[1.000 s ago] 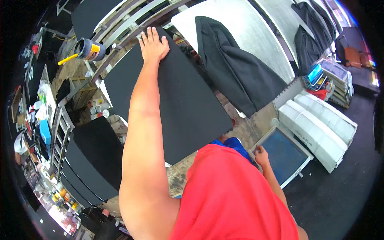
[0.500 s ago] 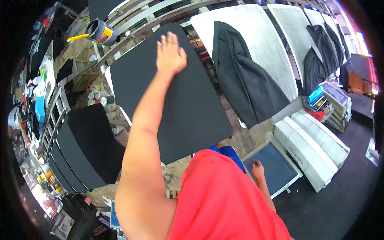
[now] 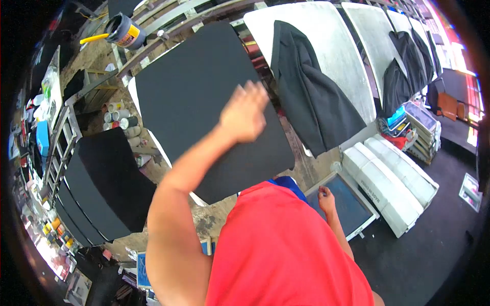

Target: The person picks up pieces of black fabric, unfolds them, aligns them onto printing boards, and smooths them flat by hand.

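Note:
Black fabric [image 3: 199,97] lies flat and smooth over a board, with a white edge showing along its left side. My left hand [image 3: 244,113] is over the right part of this fabric, blurred by motion, fingers apart and nothing held. Whether it touches the cloth cannot be told. My right hand [image 3: 325,199] hangs low at my side with its fingers curled, above a blue framed screen [image 3: 344,204]; what it may hold is too small to make out. Just right of the board, a loose black cloth [image 3: 311,92] lies folded on a white board [image 3: 332,46].
A dark tub [image 3: 124,31] with a yellow handle stands on the rail at upper left. White boxes [image 3: 383,183] lie on the right, beside a stack of frames [image 3: 421,122]. More black-covered boards [image 3: 102,183] are at left. Jars [image 3: 120,115] stand below.
My left hand has moved from the far end of the black fabric toward its right side and nearer to me. My right hand stays low, with its fingers curled. The camera view has shifted slightly.

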